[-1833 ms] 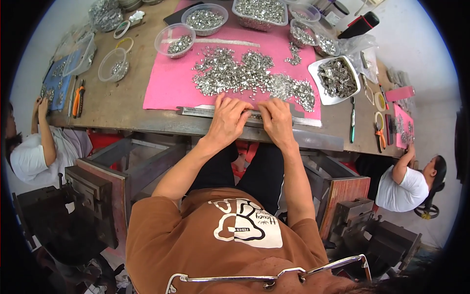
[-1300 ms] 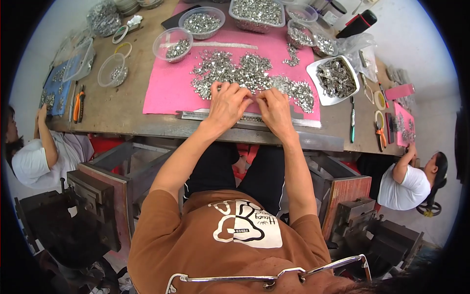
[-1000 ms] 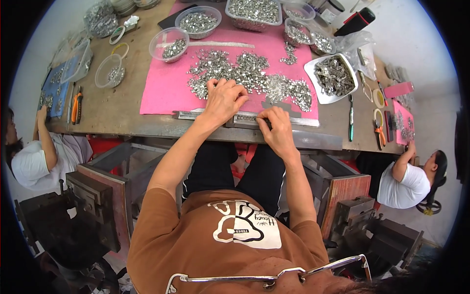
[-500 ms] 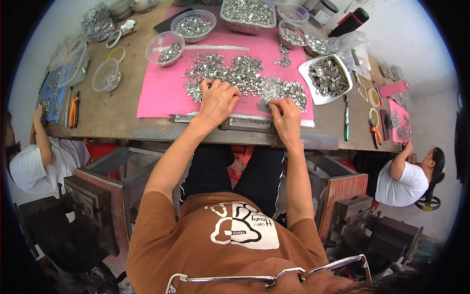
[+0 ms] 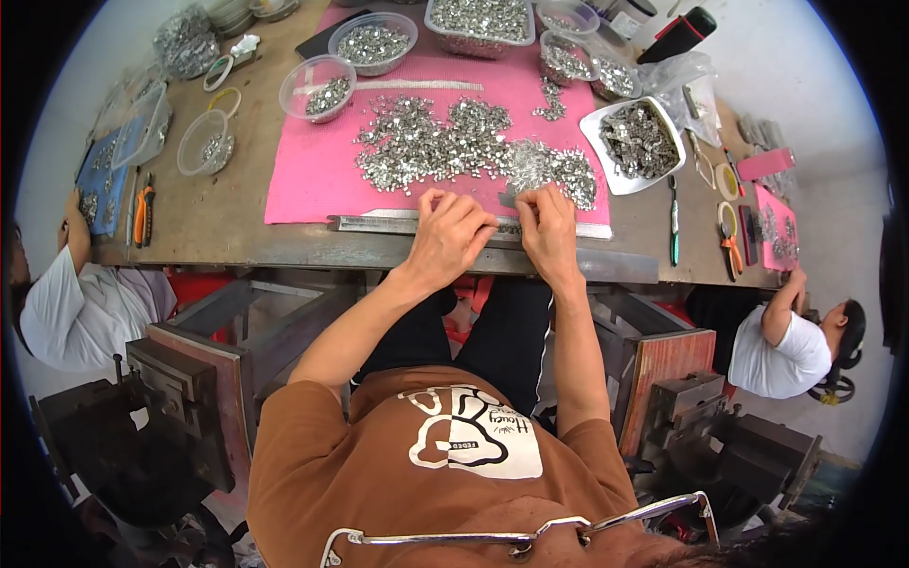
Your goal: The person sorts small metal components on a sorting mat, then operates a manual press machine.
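Observation:
At the near edge of the pink mat (image 5: 308,185), my left hand (image 5: 451,235) bends over a long metal bar (image 5: 379,224), its fingers drawn together toward the right. Close beside it, my right hand (image 5: 549,232) has its thumb and fingers pinched over the bar's right part. What either hand pinches is too small or hidden to make out. A small dark grey flat piece (image 5: 507,201) shows by the right fingertips. Just beyond the hands spreads a loose pile of small shiny metal pieces (image 5: 417,142), with finer silvery bits (image 5: 530,166) at its right.
Clear tubs of metal pieces (image 5: 371,44) line the back; a white square bowl (image 5: 653,185) stands right. Orange-handled pliers (image 5: 145,213) lie left, another orange-handled pair (image 5: 729,251) right. Co-workers sit at left (image 5: 76,312) and right (image 5: 781,346). Metal vises (image 5: 180,407) flank me below the bench.
My left hand has come back from the near edge of the pile, down and right to the bar, closer to my right hand. My right hand has shifted only slightly left.

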Motion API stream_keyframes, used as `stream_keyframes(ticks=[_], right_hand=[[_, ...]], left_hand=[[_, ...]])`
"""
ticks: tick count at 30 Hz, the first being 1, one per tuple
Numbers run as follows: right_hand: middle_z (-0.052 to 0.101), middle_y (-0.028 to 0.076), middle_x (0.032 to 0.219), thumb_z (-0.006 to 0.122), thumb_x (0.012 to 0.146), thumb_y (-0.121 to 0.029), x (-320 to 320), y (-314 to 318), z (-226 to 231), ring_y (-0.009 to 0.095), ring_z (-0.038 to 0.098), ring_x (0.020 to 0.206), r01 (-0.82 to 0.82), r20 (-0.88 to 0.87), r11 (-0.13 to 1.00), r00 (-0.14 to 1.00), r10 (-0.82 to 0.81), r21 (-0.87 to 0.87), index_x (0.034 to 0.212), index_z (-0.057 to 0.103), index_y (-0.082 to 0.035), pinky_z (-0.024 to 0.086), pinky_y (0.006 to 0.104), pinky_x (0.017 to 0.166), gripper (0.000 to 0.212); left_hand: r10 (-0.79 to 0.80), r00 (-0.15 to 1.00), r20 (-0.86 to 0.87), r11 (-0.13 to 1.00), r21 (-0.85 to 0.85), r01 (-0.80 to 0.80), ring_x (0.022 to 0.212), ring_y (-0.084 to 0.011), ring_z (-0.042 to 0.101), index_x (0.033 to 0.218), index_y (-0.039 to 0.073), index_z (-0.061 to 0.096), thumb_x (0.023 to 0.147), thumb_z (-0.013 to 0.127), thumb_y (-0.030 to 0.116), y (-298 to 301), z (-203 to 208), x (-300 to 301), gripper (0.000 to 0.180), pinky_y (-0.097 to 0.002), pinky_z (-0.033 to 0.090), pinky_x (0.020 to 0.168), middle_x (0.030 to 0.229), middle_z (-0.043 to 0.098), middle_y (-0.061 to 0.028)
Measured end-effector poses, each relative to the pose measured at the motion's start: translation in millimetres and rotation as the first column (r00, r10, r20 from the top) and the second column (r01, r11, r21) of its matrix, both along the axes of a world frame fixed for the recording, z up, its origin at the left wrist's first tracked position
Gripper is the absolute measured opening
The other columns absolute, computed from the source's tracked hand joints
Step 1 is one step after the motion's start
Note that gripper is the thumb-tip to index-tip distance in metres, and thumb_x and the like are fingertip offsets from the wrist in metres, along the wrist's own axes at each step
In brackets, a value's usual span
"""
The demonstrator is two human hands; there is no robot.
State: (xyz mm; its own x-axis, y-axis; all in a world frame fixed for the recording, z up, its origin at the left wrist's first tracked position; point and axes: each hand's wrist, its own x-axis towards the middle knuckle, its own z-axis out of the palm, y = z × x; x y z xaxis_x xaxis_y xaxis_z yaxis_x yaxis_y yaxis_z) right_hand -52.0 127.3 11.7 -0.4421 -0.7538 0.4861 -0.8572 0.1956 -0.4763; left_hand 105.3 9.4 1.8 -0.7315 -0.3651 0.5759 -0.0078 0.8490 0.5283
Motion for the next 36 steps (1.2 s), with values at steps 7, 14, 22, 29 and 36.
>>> stream_keyframes(ticks=[7,14,22,29,36], right_hand=[[0.062,0.01,0.091,0.071,0.085,0.001,25.6,11.1,2.5,0.03,0.059,0.085,-0.167,0.038,0.982,0.985,0.171,-0.091,0.095,0.061,-0.003,0.041,0.0413,0.078,0.014],[0.063,0.009,0.092,0.072,0.084,0.0,29.9,12.7,-2.1,0.03,0.059,0.087,-0.145,-0.062,0.986,0.988,0.141,-0.08,0.095,0.064,-0.003,0.042,0.0414,0.078,0.014],[0.064,0.008,0.086,0.07,0.088,-0.005,2.5,-7.2,-5.2,0.029,0.062,0.084,-0.068,0.063,0.996,0.995,0.072,-0.063,0.095,0.07,-0.005,0.042,0.0399,0.078,0.007],[0.063,0.007,0.087,0.072,0.087,-0.01,-7.4,-50.7,-10.0,0.028,0.061,0.087,-0.03,-0.126,0.999,0.992,0.028,-0.012,0.091,0.071,-0.007,0.042,0.0418,0.082,0.006],[0.063,0.008,0.087,0.073,0.086,-0.01,-9.1,-51.3,-9.8,0.028,0.062,0.086,-0.067,-0.133,0.997,0.989,0.07,0.031,0.091,0.07,-0.007,0.042,0.0416,0.081,0.007]], left_hand=[[-0.046,0.999,-0.014,0.997,0.062,0.046,0.092,-0.0241,0.06,0.097,0.009,0.069,0.088,0.073,0.01,-4.4,-5.9,2.5,0.011,-0.0456,0.035,0.101,0.09,0.062,-0.0043],[-0.014,1.0,-0.001,1.0,0.019,0.014,0.093,-0.025,0.06,0.1,0.009,0.069,0.087,0.074,0.013,-0.4,-5.4,3.5,0.014,-0.0499,0.035,0.106,0.091,0.062,-0.0046],[0.046,0.999,0.002,0.997,-0.067,-0.045,0.09,-0.0239,0.059,0.099,0.011,0.072,0.085,0.078,0.02,5.1,-6.7,1.0,0.018,-0.0494,0.036,0.104,0.09,0.061,-0.003],[0.086,0.996,-0.036,0.995,-0.055,-0.087,0.085,-0.0234,0.057,0.094,0.012,0.073,0.085,0.078,0.019,7.1,-10.3,-3.7,0.013,-0.0465,0.038,0.101,0.086,0.059,-0.0028],[0.084,0.995,-0.048,0.996,-0.031,-0.085,0.084,-0.0238,0.056,0.092,0.01,0.073,0.084,0.078,0.018,6.9,-7.5,-3.9,0.012,-0.0444,0.039,0.096,0.084,0.058,-0.0036]])
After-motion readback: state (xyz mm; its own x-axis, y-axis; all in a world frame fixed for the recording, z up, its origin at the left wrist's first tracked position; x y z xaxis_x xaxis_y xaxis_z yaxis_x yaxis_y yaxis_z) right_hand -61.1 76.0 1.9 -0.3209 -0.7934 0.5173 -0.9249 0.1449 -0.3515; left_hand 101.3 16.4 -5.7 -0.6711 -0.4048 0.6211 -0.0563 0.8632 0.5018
